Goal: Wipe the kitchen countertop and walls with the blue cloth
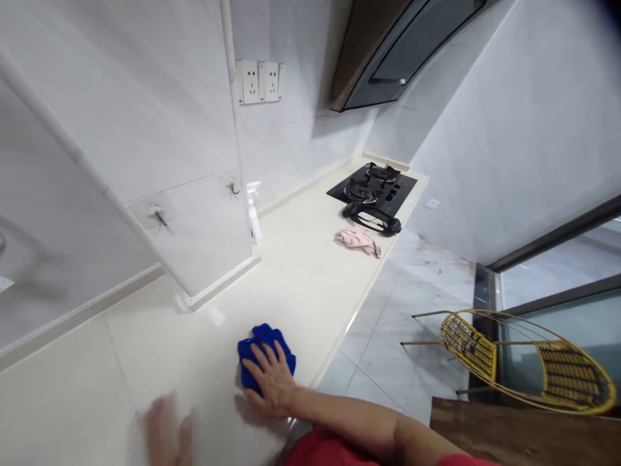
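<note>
A crumpled blue cloth lies on the pale countertop near its front edge. Over it rests my right hand, palm down, fingers spread and laid flat on the fabric. Part of the cloth is hidden under the palm. At the bottom left, my left hand is smeared by motion above the counter, and only some of its fingers show. Whether it touches the surface I cannot tell.
Farther along the counter lie a pink cloth, a black stove grate and a black gas hob. A white spray bottle stands by the wall corner. Wall hooks stick out at left. A yellow woven chair stands on the floor.
</note>
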`<action>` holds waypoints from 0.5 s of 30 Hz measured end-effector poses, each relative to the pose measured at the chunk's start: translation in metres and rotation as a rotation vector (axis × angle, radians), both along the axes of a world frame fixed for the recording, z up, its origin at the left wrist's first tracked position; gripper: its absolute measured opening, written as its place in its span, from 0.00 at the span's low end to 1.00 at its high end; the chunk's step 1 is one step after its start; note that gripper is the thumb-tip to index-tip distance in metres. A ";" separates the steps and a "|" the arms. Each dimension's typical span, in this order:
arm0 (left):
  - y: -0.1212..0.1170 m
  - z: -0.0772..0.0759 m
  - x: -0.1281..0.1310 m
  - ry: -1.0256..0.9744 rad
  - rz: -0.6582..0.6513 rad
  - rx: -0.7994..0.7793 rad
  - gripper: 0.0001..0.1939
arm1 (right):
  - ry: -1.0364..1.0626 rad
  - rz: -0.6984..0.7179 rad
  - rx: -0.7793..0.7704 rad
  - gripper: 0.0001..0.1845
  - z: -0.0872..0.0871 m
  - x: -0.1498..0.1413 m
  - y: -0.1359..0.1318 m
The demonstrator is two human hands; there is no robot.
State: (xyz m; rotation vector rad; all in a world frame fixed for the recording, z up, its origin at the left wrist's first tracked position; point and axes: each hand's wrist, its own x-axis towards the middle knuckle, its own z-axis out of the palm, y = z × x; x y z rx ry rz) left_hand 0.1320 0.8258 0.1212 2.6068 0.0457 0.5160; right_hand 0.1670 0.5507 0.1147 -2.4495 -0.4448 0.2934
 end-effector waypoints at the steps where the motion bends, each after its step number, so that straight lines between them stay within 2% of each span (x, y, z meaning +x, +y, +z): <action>1: -0.020 -0.005 0.002 0.001 -0.077 -0.031 0.40 | 0.014 0.056 0.060 0.37 0.001 -0.002 0.015; 3: -0.056 -0.015 0.007 0.002 -0.154 -0.042 0.33 | 0.054 0.112 0.242 0.32 0.000 -0.002 0.033; 4: -0.071 -0.019 0.009 0.007 -0.182 -0.042 0.29 | 0.078 0.089 0.378 0.29 -0.001 0.000 0.034; 6: -0.092 -0.029 0.011 0.018 -0.227 -0.037 0.27 | 0.121 -0.099 0.701 0.25 -0.005 0.004 0.020; 8: -0.104 -0.039 0.010 0.036 -0.260 -0.027 0.27 | 0.135 -0.425 0.972 0.23 -0.007 0.005 -0.011; 10: -0.112 -0.049 0.006 0.061 -0.281 -0.014 0.27 | 0.104 -0.720 1.056 0.19 -0.007 0.002 -0.049; 11: -0.116 -0.053 0.004 0.075 -0.286 -0.009 0.26 | 0.083 -0.808 1.062 0.18 -0.007 -0.001 -0.066; 13: -0.126 -0.056 -0.002 0.091 -0.309 0.028 0.25 | 0.061 -0.924 1.062 0.15 -0.006 -0.008 -0.090; 15: -0.135 -0.054 -0.008 0.096 -0.354 0.123 0.26 | 0.056 -0.985 1.064 0.14 -0.005 -0.013 -0.098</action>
